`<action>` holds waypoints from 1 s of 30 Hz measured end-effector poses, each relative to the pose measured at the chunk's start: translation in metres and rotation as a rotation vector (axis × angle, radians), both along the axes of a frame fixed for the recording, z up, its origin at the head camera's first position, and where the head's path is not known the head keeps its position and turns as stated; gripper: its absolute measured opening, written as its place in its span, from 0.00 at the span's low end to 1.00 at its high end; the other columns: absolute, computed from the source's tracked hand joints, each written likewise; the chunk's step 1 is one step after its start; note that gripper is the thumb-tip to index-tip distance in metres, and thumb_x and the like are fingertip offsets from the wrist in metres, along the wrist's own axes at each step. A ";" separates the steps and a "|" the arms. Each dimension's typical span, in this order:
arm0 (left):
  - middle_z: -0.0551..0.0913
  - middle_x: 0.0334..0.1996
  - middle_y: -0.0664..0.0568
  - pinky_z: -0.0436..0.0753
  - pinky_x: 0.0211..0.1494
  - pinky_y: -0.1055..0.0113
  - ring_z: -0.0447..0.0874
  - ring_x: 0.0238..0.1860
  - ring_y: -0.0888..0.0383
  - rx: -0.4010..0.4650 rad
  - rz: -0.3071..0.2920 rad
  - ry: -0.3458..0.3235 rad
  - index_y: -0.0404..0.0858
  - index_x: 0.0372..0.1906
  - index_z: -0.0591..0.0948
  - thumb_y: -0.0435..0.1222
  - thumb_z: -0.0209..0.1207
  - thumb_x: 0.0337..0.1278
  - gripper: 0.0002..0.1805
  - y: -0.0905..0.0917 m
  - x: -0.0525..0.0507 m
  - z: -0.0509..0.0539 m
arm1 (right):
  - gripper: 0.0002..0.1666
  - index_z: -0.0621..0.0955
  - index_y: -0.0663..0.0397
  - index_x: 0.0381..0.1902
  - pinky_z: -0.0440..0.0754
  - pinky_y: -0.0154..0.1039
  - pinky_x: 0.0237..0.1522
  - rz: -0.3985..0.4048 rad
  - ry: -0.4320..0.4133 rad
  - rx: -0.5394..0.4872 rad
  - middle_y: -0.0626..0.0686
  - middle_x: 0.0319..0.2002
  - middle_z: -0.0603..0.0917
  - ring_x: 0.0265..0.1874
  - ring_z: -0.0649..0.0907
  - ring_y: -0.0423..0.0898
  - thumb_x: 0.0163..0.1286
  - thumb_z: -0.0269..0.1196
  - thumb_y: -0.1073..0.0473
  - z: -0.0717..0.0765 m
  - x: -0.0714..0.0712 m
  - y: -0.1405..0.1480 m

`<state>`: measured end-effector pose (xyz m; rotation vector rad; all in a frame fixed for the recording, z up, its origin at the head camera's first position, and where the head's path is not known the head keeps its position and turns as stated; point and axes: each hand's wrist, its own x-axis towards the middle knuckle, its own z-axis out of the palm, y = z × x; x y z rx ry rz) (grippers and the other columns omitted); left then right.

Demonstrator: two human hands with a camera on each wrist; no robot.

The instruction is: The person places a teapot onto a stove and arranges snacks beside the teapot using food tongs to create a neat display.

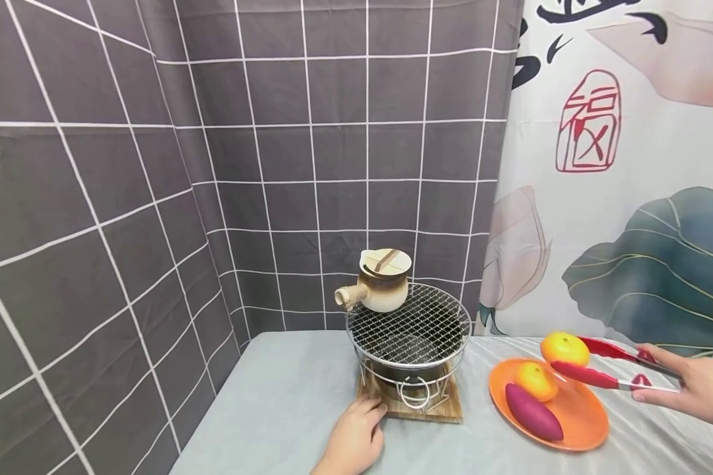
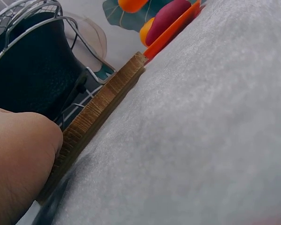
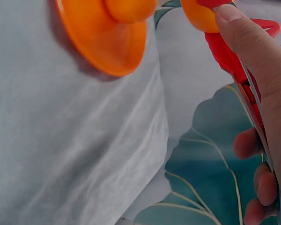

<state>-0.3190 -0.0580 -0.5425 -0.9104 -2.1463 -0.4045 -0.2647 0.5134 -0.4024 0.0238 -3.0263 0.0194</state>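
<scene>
At the front left corner of a wooden board (image 1: 418, 412), my left hand (image 1: 353, 435) holds the board's edge, fingers on top. On that board stands a round charcoal stove (image 2: 33, 65) with a wire grill (image 1: 428, 323) over it. My right hand (image 1: 698, 382) grips red-tipped tongs (image 1: 591, 376), thumb on one arm and fingers around the other. Between the tips of the tongs is a tangerine (image 1: 561, 346), held above an orange plate (image 1: 588, 429). A second tangerine (image 1: 535, 381) and a purple sweet potato (image 1: 533, 412) lie on the plate.
A small clay teapot (image 1: 386, 290) with a lid and side handle sits at the grill's back left. Pale cloth (image 1: 273, 396) covers the table. Behind hang a grey grid curtain (image 1: 339, 152) and a printed one (image 1: 659, 158) with leaves and red characters.
</scene>
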 end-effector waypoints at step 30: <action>0.87 0.43 0.49 0.83 0.56 0.59 0.86 0.49 0.49 0.014 0.002 -0.019 0.37 0.41 0.89 0.30 0.66 0.39 0.17 0.000 0.001 0.000 | 0.61 0.69 0.63 0.70 0.83 0.61 0.26 0.056 0.052 0.014 0.73 0.48 0.82 0.38 0.83 0.61 0.57 0.59 0.19 0.062 -0.048 -0.058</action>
